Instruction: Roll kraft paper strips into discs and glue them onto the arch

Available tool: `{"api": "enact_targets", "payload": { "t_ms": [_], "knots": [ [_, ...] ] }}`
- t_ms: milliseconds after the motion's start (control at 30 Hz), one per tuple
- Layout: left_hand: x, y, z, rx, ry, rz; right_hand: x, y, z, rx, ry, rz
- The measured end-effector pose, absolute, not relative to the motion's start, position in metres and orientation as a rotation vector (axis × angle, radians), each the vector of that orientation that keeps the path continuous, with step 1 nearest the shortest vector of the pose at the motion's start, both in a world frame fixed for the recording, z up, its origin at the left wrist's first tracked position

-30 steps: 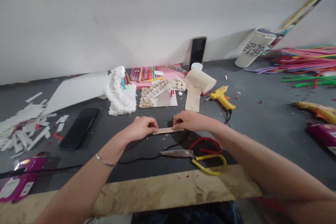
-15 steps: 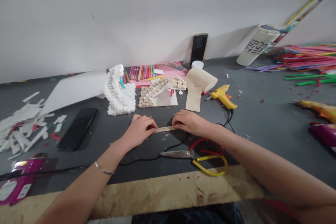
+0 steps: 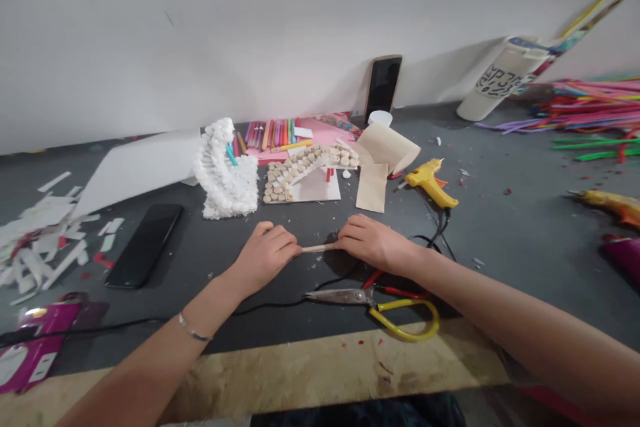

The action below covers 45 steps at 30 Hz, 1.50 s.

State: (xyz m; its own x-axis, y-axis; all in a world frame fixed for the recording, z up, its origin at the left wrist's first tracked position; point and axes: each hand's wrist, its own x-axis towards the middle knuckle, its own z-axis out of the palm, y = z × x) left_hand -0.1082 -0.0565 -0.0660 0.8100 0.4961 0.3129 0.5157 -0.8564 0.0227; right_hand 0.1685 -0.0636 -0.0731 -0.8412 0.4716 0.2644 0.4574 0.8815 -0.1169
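Holding a narrow beige paper strip [image 3: 319, 248] from my remote seat, I have it level, low over the dark grey tabletop [image 3: 500, 240], in front of the small arched model studded with beige paper rolls [image 3: 280, 181]. At the strip's left end, the left hand [image 3: 270, 253] has its thumb and fingers pinched together on the paper; at the opposite end, the right hand [image 3: 367, 240] grips likewise, fingertips closed. Only the short middle stretch shows between them.

Nearer to me lie metal scissors with red and yellow handles [image 3: 345, 295], blades pointing left, the red handle partly hidden under the right forearm. Beyond the right hand I see a flat beige paper rectangle [image 3: 371, 188] and, to its right, a yellow glue gun [image 3: 427, 180]. A fluffy white curved model [image 3: 227, 180] stands left of the arched one.
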Motion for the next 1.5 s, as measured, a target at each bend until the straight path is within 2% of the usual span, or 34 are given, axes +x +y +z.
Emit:
{"api": "enact_targets", "payload": {
  "t_ms": [333, 500, 767, 1000, 1167, 1400, 1500],
  "knots": [
    [-0.109, -0.06, -0.055, -2.79, -0.575, -0.353, 0.171, -0.064, -0.062, -0.618, -2.869, 0.05],
    [-0.113, -0.066, -0.053, -2.832, -0.589, -0.239, 0.172, -0.073, -0.066, -0.751, -2.847, 0.014],
    [-0.097, -0.07, -0.056, -2.847, -1.032, -0.284, 0.159, -0.066, -0.07, -0.965, -2.736, 0.119],
    [-0.086, -0.061, -0.04, -3.021, -1.737, -0.089, 0.154, -0.058, -0.064, -1.37, -2.536, 0.64],
    [-0.082, -0.06, -0.038, -3.07, -1.758, -0.024, 0.151, -0.059, -0.056, -1.361, -2.618, 0.603],
    [-0.07, -0.049, -0.016, -3.112, -1.81, -0.365, 0.173, -0.057, -0.027, -1.383, -2.372, 0.745],
    [-0.052, -0.035, 0.009, -3.029, -1.691, -0.54, 0.187, -0.048, 0.0, -1.382, -2.317, 0.59]
  ]
}}
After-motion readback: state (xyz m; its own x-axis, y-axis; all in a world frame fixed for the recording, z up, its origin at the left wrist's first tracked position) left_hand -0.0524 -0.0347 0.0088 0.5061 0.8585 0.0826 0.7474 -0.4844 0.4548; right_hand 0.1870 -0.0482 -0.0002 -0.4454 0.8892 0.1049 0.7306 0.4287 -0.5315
